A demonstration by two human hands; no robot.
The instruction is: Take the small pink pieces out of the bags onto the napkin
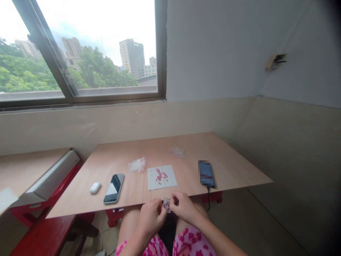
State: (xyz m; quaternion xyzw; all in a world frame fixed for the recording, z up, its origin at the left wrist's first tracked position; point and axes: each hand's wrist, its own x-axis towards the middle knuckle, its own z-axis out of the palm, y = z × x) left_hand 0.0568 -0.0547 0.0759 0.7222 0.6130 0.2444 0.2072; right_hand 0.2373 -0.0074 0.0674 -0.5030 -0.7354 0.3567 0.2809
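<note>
Just off the table's front edge, over my lap, a small clear plastic bag (167, 205) with small red pieces in it is held between both hands. My left hand (152, 215) pinches its left side, fingers curled. On the other side, the thumb and fingers of my right hand (183, 206) grip the bag's right edge. Beyond the hands, a white sheet (170, 179) lies on the table, with several small red pieces (160, 175) scattered over its middle.
Left of the sheet lie a phone (114, 188) and a white earphone case (95, 187). Clear plastic bags (137, 164) and another plastic bundle (177, 152) rest farther back. A cabled device (207, 174) sits at the right on the wooden table (229, 156).
</note>
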